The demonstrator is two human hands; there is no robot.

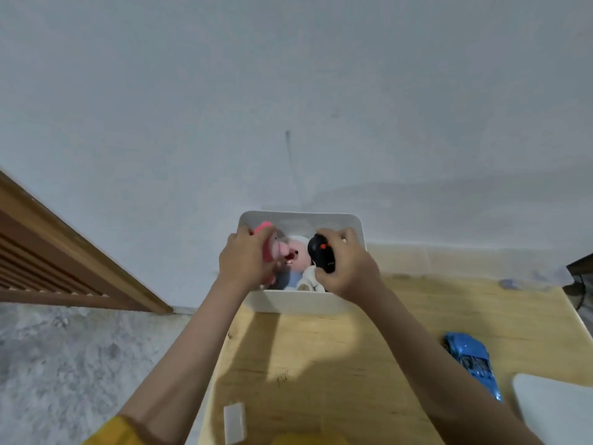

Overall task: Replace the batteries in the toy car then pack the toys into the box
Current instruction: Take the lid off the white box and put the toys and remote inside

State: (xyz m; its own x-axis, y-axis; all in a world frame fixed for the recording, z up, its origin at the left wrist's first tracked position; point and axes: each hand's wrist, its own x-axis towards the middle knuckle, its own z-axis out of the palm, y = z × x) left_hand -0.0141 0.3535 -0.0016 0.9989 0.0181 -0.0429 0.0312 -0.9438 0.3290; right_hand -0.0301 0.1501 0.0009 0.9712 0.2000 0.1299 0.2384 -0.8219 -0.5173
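Near edge: small clear plastic piece (pixel 234 423) on bench (pixel 321 348).
Left fingers: curled round pink plush (pixel 269 244) over box (pixel 298 301).
Right fingers: clamped on black remote (pixel 322 252).
Toy car (pixel 471 361): near right, unpacked.
Risk: box looks crowded, so the car might not fit.

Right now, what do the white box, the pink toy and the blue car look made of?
White box: probably plastic, with smooth matte walls and rounded moulded corners. Pink toy, gripped by the left hand: seemingly plush fabric, soft and fuzzy in outline. Blue car: glossy hard shell with highlights, plastic or painted metal; cannot tell which.
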